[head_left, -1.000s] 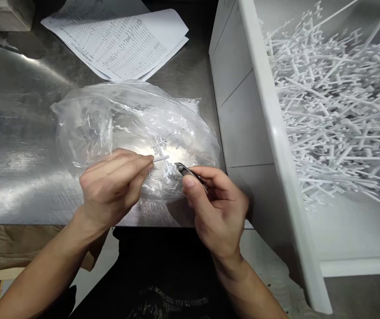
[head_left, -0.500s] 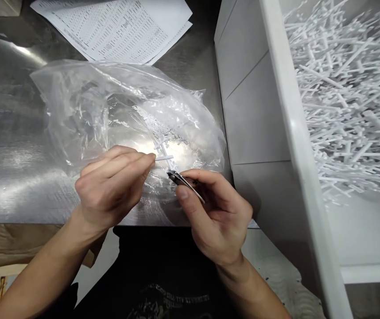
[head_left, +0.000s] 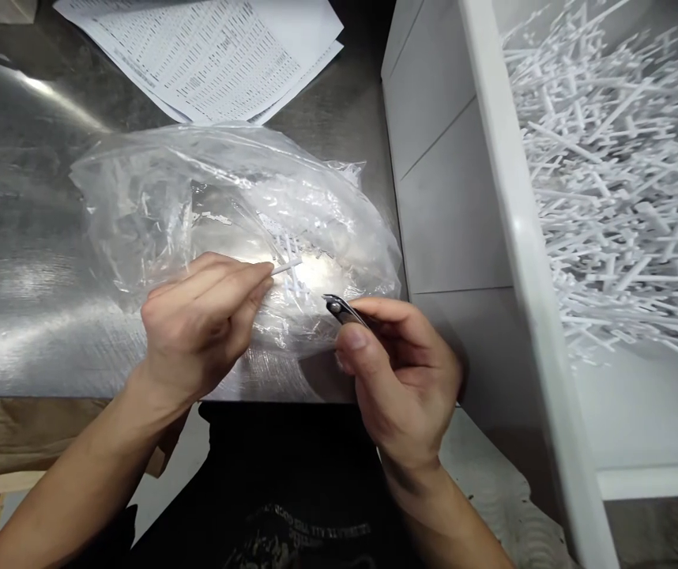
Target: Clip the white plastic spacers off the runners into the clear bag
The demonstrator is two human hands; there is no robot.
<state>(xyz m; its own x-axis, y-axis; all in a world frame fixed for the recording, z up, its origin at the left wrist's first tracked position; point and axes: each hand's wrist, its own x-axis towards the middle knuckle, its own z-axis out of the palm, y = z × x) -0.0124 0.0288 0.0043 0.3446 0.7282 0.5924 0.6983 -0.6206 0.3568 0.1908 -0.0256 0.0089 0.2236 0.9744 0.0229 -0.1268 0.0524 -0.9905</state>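
Observation:
Between the thumb and fingertips of my left hand [head_left: 202, 316] is one end of a white plastic sprue [head_left: 291, 265], a thin branched stick with short cross pieces. My right hand [head_left: 401, 363] grips a metal nail clipper [head_left: 339, 307], its jaws pointing up and left. A small gap separates the jaws from the sprue. Beneath both hands spreads a clear plastic bag [head_left: 137, 205] on the metal table. Small white pieces [head_left: 214, 217] show at the bag's opening; how many lie inside is hard to make out.
Printed sheets [head_left: 214, 55] lie on the metal table [head_left: 13, 261] behind the bag. To the right, a tall white bin wall [head_left: 446, 190] borders the work spot, and a heap of white branched sprues [head_left: 629, 190] fills the bin. Brown paper or cardboard [head_left: 24, 435] is below the table edge at left.
My right hand has drawn the nail clipper away from the sprue, to the right. My left hand has turned the sprue slightly and raised it a little.

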